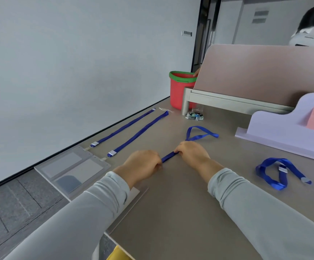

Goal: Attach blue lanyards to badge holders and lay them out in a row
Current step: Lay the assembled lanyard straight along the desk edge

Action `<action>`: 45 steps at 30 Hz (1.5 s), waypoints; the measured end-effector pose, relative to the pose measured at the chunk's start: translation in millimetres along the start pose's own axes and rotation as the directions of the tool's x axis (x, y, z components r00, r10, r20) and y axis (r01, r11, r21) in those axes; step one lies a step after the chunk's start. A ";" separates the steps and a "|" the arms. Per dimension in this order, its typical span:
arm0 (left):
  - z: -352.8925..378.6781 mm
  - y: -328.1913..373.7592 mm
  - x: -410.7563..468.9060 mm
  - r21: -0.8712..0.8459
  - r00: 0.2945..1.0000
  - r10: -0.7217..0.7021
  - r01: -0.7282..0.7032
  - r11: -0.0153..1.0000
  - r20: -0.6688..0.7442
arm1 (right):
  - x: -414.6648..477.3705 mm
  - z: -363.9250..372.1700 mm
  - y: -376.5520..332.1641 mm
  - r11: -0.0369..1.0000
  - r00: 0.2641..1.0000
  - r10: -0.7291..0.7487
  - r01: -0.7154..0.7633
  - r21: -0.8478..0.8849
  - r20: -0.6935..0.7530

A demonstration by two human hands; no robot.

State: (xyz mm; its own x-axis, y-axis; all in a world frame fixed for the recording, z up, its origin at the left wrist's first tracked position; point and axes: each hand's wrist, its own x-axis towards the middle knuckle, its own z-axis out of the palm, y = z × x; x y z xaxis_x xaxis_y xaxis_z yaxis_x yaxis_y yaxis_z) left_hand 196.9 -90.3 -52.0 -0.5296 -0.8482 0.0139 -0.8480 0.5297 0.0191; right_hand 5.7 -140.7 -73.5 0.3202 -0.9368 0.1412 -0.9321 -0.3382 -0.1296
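On my feed, a yellow object pokes up nearest of all, below the worktop's front edge; I can't tell what it is. Two grey sleeves reach in over that edge. Under the left sleeve, near the left edge, lies a clear badge holder, mostly covered by the arm.

Just beyond, mid-worktop, the left hand has its fingers curled down on the near end of the held lanyard. The right hand pinches the same strap a little farther along. The short stretch between them is taut and sits low on the surface. Past the right hand the strap opens into a loop lying flat.

Towards the right edge a loose lanyard lies in a tangle, well apart from the hands.

Along the left edge two more holders lie side by side, touching: the nearer holder and the outer holder. From each tab a strap runs straight towards the far left corner: the inner lanyard and the outer lanyard, roughly parallel. Their metal ends meet the tabs, but I can't tell whether they are clipped.

Farther back a small packet sits by the foot of a partition, with a red bucket behind it at the far edge. To the right stands a lilac block.
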 end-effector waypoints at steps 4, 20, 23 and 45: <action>1.3 -5.8 18.0 -0.026 0.999 -0.032 0.033 0.999 0.014 | 7.5 -1.5 8.7 0.999 0.999 0.048 -0.048 -0.004 0.008; -6.0 -3.4 77.9 -0.013 0.998 0.017 -0.016 1.000 0.058 | 37.2 1.5 37.0 0.986 0.992 0.111 -0.118 0.117 0.063; -2.6 -6.8 90.2 -0.012 0.997 0.019 -0.018 1.000 0.072 | 44.4 -1.7 48.8 0.982 0.986 0.135 -0.146 0.118 0.103; -4.4 4.4 158.3 -0.088 0.994 0.078 -0.071 0.994 0.078 | 77.9 1.6 110.2 0.927 0.948 0.282 -0.229 0.296 -0.150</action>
State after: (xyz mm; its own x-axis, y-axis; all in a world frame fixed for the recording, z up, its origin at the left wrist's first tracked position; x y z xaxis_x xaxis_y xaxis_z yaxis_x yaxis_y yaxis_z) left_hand 109.4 -222.2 -45.4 -0.5941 -0.8019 -0.0631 -0.8029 0.5865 0.1062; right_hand -71.9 -251.1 -78.3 0.0156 -0.9696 0.2444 -0.8878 -0.1258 -0.4426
